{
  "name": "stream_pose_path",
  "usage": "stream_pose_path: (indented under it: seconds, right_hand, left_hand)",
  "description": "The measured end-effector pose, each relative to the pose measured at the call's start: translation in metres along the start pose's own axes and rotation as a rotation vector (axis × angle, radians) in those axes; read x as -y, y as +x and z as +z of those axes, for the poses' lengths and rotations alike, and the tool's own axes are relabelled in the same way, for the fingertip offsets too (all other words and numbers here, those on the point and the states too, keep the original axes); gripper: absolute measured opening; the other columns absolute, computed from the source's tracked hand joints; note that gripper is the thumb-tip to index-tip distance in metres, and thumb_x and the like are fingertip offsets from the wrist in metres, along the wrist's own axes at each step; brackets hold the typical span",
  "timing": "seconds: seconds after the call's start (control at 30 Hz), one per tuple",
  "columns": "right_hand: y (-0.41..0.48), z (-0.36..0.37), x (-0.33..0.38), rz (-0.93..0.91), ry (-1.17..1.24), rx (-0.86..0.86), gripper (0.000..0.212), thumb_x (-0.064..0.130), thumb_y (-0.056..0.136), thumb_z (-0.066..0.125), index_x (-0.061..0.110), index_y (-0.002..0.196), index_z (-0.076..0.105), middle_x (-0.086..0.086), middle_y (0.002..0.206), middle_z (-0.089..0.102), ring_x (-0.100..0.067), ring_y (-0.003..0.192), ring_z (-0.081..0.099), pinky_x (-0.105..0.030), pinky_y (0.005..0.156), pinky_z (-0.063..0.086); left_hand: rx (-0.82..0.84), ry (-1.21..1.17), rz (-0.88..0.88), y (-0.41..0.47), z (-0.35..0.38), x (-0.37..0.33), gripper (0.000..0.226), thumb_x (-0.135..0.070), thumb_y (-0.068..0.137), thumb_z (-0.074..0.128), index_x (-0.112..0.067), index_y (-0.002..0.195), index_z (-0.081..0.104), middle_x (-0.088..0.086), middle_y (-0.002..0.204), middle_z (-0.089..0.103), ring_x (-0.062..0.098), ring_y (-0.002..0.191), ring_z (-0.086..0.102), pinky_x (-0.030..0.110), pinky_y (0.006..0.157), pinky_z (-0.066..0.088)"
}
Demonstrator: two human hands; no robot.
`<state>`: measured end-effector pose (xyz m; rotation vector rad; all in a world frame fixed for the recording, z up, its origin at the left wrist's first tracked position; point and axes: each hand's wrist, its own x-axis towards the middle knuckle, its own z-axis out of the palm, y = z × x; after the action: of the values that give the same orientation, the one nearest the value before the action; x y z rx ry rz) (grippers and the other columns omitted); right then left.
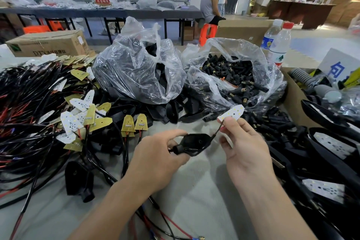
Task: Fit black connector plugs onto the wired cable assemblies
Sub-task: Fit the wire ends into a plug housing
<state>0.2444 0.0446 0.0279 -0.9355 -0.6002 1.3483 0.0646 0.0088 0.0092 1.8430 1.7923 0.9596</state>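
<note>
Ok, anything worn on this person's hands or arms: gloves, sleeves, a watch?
The left hand and right hand are bare, with no gloves, rings or watch, and the left forearm and right forearm are uncovered to the frame's bottom edge; no sleeve shows.

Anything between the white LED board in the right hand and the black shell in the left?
Nothing visible. The right hand pinches the white LED board up and right of the black shell held by the left hand; only the board's own thin wire crosses the gap.
</note>
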Motion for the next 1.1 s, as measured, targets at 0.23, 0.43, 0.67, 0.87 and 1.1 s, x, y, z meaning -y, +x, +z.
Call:
stream_pose_path:
  seconds: [0.23, 0.43, 0.67, 0.87, 1.1]
  right_hand:
    - [0.004, -0.002, -0.002, 0.025, -0.019, -0.028, 0.029, 0.002, 0.092, 0.068, 0.015, 0.067, 0.073, -0.002, 0.065, 0.063, -0.008, 0.05, 0.047, -0.018, 0.049, 0.04]
    - [0.0, -0.001, -0.001, 0.064, -0.058, 0.174, 0.009, 0.013, 0.082, 0.076, 0.019, 0.078, 0.081, 0.0, 0.08, 0.072, -0.009, 0.068, 0.062, -0.021, 0.064, 0.049]
    - [0.0, 0.002, -0.01, 0.038, -0.058, 0.071, 0.008, -0.001, 0.092, 0.067, 0.003, 0.094, 0.074, -0.008, 0.082, 0.073, -0.013, 0.069, 0.066, -0.022, 0.064, 0.057]
    - [0.005, -0.003, -0.008, -0.015, -0.05, -0.02, 0.01, 0.001, 0.095, 0.065, 0.007, 0.093, 0.074, -0.007, 0.081, 0.07, -0.015, 0.073, 0.063, -0.022, 0.068, 0.055]
    - [-0.001, -0.003, 0.008, -0.035, -0.006, 0.321, 0.021, 0.021, 0.075, 0.073, 0.011, 0.093, 0.077, -0.007, 0.088, 0.07, -0.015, 0.075, 0.062, -0.026, 0.075, 0.05]
  left_hand:
    - [-0.198, 0.265, -0.02, 0.001, -0.004, -0.008, 0.025, -0.074, 0.076, 0.059, -0.065, 0.1, 0.057, -0.02, 0.06, 0.061, 0.001, 0.064, 0.054, 0.015, 0.059, 0.031]
    - [-0.13, 0.377, -0.118, 0.001, -0.01, -0.012, 0.02, -0.079, 0.065, 0.042, -0.063, 0.066, 0.053, -0.009, 0.048, 0.052, 0.008, 0.054, 0.046, 0.022, 0.051, 0.026]
    - [0.002, 0.178, -0.004, 0.0, -0.003, -0.011, 0.064, -0.037, 0.076, 0.069, -0.052, 0.134, 0.05, -0.017, 0.089, 0.071, 0.009, 0.087, 0.063, 0.027, 0.069, 0.045]
    - [0.447, -0.506, 0.002, 0.006, -0.012, -0.01, 0.06, -0.012, 0.08, 0.071, -0.04, 0.131, 0.06, 0.003, 0.102, 0.076, 0.013, 0.093, 0.07, 0.028, 0.083, 0.053]
    - [0.331, -0.541, -0.083, 0.012, -0.013, -0.009, 0.037, -0.013, 0.088, 0.07, -0.021, 0.123, 0.065, 0.012, 0.082, 0.076, 0.023, 0.076, 0.068, 0.032, 0.075, 0.054]
